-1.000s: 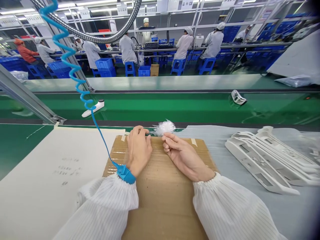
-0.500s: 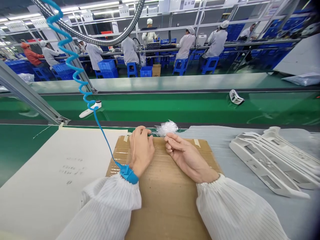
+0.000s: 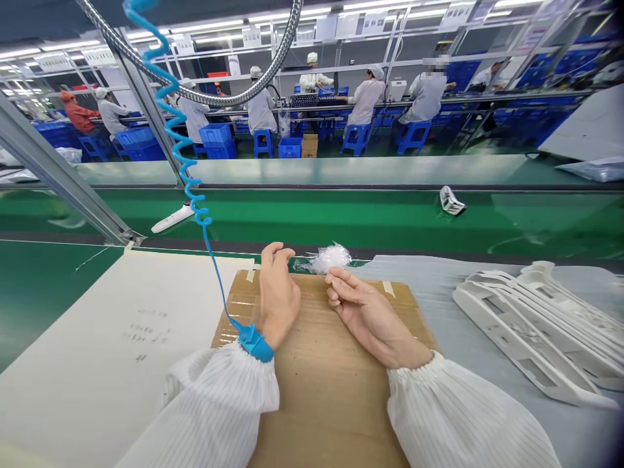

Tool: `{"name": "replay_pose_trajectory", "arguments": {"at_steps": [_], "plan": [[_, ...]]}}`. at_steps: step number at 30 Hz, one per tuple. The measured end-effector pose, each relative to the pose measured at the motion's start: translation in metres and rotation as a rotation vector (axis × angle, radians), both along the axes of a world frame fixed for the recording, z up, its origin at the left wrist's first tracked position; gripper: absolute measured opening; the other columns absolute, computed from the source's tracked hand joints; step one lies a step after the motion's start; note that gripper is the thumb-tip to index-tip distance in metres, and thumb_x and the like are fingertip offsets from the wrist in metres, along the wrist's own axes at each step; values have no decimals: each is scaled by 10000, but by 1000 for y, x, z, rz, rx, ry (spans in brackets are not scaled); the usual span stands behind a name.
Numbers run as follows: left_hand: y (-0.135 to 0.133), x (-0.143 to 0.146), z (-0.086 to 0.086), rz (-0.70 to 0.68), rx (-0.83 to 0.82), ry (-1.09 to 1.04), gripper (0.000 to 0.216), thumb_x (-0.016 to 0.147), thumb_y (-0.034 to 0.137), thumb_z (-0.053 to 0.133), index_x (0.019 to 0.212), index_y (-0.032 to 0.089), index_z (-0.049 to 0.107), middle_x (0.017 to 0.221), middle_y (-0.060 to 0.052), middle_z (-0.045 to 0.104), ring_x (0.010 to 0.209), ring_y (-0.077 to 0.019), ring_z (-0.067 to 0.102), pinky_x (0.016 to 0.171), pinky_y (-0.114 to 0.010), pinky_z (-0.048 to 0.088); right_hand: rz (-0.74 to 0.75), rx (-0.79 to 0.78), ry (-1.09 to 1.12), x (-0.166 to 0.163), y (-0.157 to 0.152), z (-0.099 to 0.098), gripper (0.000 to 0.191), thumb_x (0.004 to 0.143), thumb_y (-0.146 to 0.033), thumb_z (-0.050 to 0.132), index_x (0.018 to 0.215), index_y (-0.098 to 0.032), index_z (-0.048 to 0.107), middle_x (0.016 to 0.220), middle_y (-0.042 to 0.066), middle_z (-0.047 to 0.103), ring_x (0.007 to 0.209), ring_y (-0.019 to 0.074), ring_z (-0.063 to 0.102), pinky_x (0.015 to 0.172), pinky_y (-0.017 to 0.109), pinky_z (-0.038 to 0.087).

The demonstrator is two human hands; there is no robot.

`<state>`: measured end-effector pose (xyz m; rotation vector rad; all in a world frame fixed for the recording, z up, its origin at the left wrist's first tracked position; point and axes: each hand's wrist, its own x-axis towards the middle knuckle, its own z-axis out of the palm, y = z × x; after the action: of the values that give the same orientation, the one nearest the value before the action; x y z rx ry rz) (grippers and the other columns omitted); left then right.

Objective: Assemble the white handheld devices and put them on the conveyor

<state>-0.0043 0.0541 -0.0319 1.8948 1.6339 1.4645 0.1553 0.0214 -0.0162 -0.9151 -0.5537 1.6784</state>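
Observation:
My left hand (image 3: pixel 279 296), with a blue wrist strap (image 3: pixel 254 342), is over the far left part of a cardboard sheet (image 3: pixel 326 390). Its fingers are bent and a little apart, and nothing shows in them. To its right, my right hand (image 3: pixel 368 312) has thumb and fingertips pressed together. Whatever they may pinch is too small to make out. A crumpled clump of clear plastic film (image 3: pixel 331 259) lies just beyond those fingertips, at the cardboard's far edge. Whether they touch the film I cannot tell.
A coiled blue cord (image 3: pixel 182 143) runs up from the strap. White plastic housings (image 3: pixel 531 331) lie stacked at right. On the green belt (image 3: pixel 312 218) rest a white handle-shaped part (image 3: pixel 171 218) and a shiny part (image 3: pixel 452 201). Paper with handwriting (image 3: pixel 97 312) covers the left. Several people work beyond.
My left hand's fingers have lifted and spread slightly. My right hand keeps its pinch. The parts on the belt have slid left, and the view has tilted up a little.

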Motion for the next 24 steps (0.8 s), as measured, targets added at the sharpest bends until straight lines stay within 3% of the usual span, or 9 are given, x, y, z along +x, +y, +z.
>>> {"name": "replay_pose_trajectory", "arguments": {"at_steps": [2,4,7,10,13,18,21,24], "plan": [[-1,0,5,-35,-52,-146,251,948,107,399,1058,172,615,1139,-113,656,826,-150,694,793,-306,575,1,-2,1,0,0,1,254,711,-183,881,915,-198,731,896,18,659,696,113,498,659,261,453],[-2,0,10,-64,-152,-270,246,1019,252,377,1115,197,596,992,-45,691,549,-84,610,594,-244,527,-1,1,0,-1,-1,1,261,699,-191,889,908,-203,733,893,13,662,696,114,499,661,265,455],[-4,1,18,-124,-289,-397,281,1027,406,405,1091,209,596,777,32,654,369,-53,472,419,-211,389,-3,9,1,-1,-1,0,273,683,-203,899,903,-205,737,890,7,664,691,111,497,659,263,454],[-5,2,26,-180,-402,-485,371,996,528,457,918,196,605,516,80,507,310,-69,409,354,-205,288,-6,17,7,-1,1,-2,285,677,-208,902,910,-199,740,901,11,670,690,109,498,653,259,449],[-6,2,36,-189,-456,-581,514,944,674,472,746,206,548,379,89,383,284,-72,319,336,-207,203,-10,19,0,-1,1,-4,275,682,-211,899,906,-201,741,911,19,672,691,113,502,645,266,450],[-12,1,54,-269,-545,-828,693,902,819,339,541,229,288,363,77,232,298,-53,202,349,-215,143,2,19,-4,0,1,-3,246,712,-207,890,916,-203,753,920,22,660,707,114,500,653,254,458],[-13,-1,55,-341,-617,-896,707,884,847,326,541,230,272,376,72,213,317,-61,180,351,-225,125,9,21,-9,0,0,-3,237,725,-204,883,926,-206,756,940,31,659,717,120,499,648,256,462],[-9,-3,45,-360,-588,-882,725,851,869,368,533,226,267,408,69,223,363,-59,169,377,-232,111,5,19,-8,0,1,-4,247,715,-207,890,923,-205,758,942,36,661,715,124,498,648,260,468]]}}
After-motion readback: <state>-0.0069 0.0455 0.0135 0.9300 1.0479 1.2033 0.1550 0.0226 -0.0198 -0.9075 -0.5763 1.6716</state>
